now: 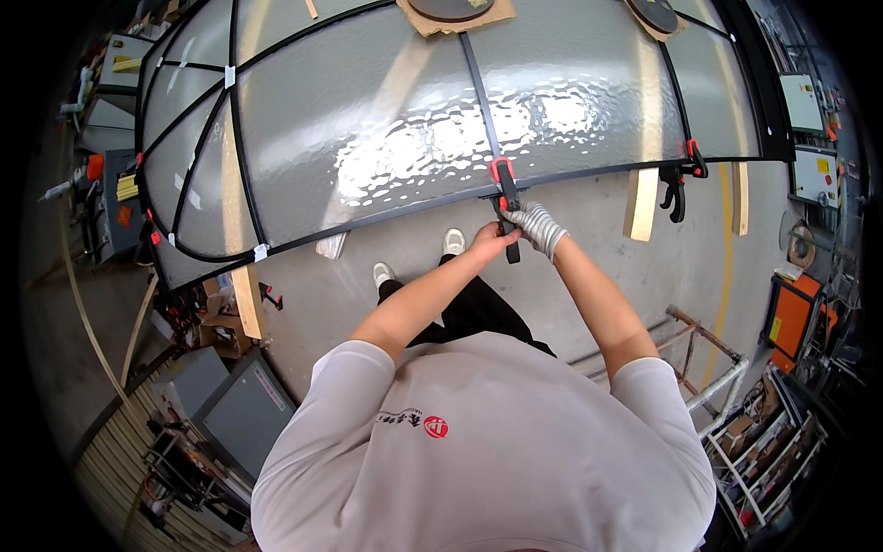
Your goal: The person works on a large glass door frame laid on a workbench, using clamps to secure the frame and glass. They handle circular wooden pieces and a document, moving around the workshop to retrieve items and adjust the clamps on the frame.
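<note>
A black clamp with red pads [506, 195] sits on the near edge of a large textured glass panel [349, 110], where a dark dividing strip [479, 92] meets the edge bar [386, 217]. My bare left hand [495, 243] is closed on the clamp's lower part, below the edge. Around its other side wraps my right hand [539, 229], in a grey-and-white striped glove. The fingers partly hide the clamp's handle. Farther right, a second black-and-red clamp [676, 189] hangs on the same edge.
Wooden beams [641, 204] lie under the panel and stick out toward me. Round dark weights [451, 7] rest on cardboard on the glass. Grey boxes [244, 409] stand at the lower left. A metal pipe frame [727, 391] and an orange cabinet [791, 320] are at the right.
</note>
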The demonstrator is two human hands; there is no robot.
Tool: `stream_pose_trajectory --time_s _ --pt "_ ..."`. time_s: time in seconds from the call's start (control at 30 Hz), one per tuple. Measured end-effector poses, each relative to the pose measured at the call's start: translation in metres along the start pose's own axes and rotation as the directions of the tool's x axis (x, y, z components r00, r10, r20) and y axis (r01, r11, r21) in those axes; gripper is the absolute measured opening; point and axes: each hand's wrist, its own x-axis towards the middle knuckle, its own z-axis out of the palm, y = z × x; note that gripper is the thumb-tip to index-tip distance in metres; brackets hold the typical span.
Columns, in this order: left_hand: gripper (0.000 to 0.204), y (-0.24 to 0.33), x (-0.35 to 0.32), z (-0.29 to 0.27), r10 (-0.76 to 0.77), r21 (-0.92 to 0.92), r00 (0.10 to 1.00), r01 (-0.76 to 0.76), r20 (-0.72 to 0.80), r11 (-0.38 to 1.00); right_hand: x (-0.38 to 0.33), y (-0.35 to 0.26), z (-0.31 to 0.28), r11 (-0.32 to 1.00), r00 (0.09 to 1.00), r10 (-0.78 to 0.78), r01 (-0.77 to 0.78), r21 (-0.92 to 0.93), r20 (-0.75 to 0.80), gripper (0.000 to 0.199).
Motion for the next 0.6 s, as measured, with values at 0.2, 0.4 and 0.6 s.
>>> stream_pose_trajectory --time_s 0.2,0.4,0.6 --pt "0.031 0.003 -0.010 0.005 -0.010 0.001 1.000 0.010 -0.028 1.000 -0.008 -0.010 0.017 0.998 0.981 0.005 -0.015 -0.053 -0.192 0.024" --pt "0.030 0.004 -0.009 0.004 -0.032 0.081 0.999 0.035 -0.028 0.996 0.006 0.007 0.015 0.962 0.926 -0.019 -0.086 -0.259 -0.378 0.026" --pt "0.037 0.006 -0.008 -0.005 -0.069 0.077 0.997 0.072 -0.037 0.994 -0.004 -0.007 0.025 0.999 0.943 0.040 -0.046 -0.012 -0.330 0.029"
